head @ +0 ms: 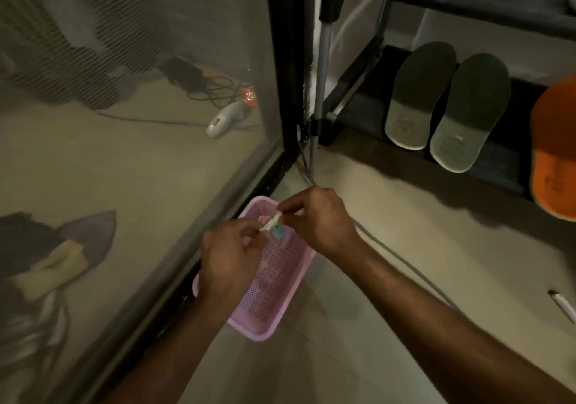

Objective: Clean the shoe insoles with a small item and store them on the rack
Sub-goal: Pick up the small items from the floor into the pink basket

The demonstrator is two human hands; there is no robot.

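Head view: both hands meet over the pink basket (274,282), the left hand (229,255) and right hand (321,218) each pinching an end of a small white stick (270,222). The insoles (448,104) lie on the rack (352,91), far right, long axes pointing away; the right hand is nearer.

Insoles on the rack, small item over the basket

Two grey insoles (445,107) lie side by side on the rack's (358,98) low shelf, far right; an orange insole (553,154) lies right of them. A small white item (270,221) sits over the pink basket (280,282), near centre.
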